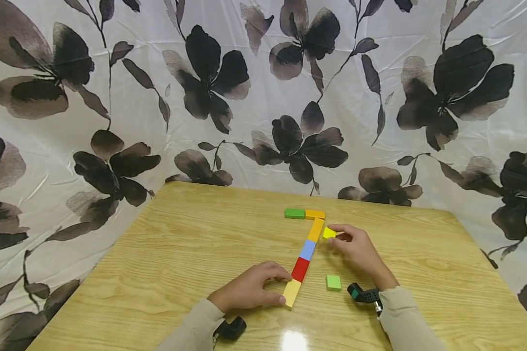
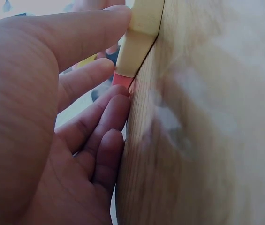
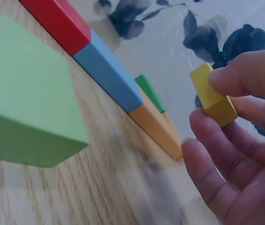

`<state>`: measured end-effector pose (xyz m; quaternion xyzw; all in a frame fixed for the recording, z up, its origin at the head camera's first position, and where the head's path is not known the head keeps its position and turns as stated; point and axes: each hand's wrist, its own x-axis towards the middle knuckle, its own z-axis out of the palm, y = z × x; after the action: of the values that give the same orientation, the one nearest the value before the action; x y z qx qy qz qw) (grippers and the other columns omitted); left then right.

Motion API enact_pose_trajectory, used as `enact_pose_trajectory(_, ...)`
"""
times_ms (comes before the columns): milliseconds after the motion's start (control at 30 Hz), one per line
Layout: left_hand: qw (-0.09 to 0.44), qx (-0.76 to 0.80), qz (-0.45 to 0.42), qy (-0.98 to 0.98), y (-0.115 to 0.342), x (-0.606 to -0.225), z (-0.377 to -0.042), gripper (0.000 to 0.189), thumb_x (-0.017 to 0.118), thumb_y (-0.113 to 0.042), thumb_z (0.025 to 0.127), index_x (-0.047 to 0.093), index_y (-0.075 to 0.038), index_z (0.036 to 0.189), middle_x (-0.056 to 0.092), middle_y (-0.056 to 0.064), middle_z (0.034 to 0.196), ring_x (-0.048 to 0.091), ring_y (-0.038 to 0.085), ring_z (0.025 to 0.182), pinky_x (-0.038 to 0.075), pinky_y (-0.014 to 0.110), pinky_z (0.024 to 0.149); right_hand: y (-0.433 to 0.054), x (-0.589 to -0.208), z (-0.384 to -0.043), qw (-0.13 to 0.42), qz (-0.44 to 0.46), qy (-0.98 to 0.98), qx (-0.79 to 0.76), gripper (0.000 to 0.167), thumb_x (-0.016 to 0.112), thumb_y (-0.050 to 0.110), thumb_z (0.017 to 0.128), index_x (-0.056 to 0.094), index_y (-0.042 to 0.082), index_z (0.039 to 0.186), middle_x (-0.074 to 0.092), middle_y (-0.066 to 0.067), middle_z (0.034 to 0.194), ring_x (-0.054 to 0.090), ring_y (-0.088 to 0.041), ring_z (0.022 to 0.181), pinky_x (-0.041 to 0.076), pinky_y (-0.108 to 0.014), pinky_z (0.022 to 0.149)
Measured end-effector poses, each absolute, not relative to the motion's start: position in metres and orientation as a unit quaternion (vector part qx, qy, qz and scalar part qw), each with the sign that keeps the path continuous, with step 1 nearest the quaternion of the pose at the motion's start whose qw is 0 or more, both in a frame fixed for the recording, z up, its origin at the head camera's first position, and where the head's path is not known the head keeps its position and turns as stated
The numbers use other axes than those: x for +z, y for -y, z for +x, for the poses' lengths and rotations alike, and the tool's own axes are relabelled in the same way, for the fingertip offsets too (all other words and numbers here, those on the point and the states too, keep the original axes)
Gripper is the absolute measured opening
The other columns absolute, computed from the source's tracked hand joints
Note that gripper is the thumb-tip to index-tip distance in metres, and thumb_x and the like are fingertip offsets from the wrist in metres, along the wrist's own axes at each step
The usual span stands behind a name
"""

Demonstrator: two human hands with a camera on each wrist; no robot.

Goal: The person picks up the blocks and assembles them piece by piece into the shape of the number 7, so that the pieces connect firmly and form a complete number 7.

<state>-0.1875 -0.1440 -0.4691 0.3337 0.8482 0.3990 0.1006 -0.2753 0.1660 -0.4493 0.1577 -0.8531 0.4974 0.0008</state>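
My right hand (image 1: pixel 354 244) pinches a small yellow block (image 1: pixel 329 233) between thumb and fingers, beside the orange block (image 1: pixel 316 229) and raised off the wood in the right wrist view. The left hand (image 1: pixel 255 288) rests at the near end of a row of blocks. Its thumb and index fingertips are right at the left side of the cream block (image 1: pixel 292 293), the other fingers loosely bent. From there the row runs away through a red block (image 1: pixel 300 269) and a blue block (image 1: pixel 307 250) to the orange one.
Across the far end lie a second orange block (image 1: pixel 314 214) and a dark green block (image 1: pixel 294 213), bending the row leftward. A light green square block (image 1: pixel 333 282) sits alone, right of the row. Behind the wooden table (image 1: pixel 180 243) hangs a floral cloth (image 1: pixel 254 97).
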Motion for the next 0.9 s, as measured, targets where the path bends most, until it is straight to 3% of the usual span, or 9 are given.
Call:
enact_pose_trajectory(700,0.108,0.412,0.336,-0.84,0.147,-0.47,-0.188,0.044,0.072,-0.04,0.093,0.065,-0.023,0.133,0.057,-0.013,0.127,0.052,0.006,0.117,0.043,0.032,0.101,-0.147,-0.439,-0.3,-0.013,0.162,0.828,0.537,0.045,0.072,0.017,0.094,0.062,0.0,0.134,0.067,-0.019,0.115,0.065,-0.021,0.093,0.055,-0.027,0.077)
enact_pose_trajectory(900,0.103,0.408,0.341,-0.84,0.147,-0.469,-0.188,0.043,0.071,-0.039,0.094,0.065,-0.021,0.133,0.058,-0.011,0.127,0.052,0.007,0.116,0.044,0.032,0.1,-0.138,-0.434,-0.305,-0.03,0.16,0.826,0.539,0.044,0.07,0.012,0.095,0.06,-0.005,0.135,0.065,-0.023,0.116,0.066,-0.029,0.095,0.056,-0.042,0.084)
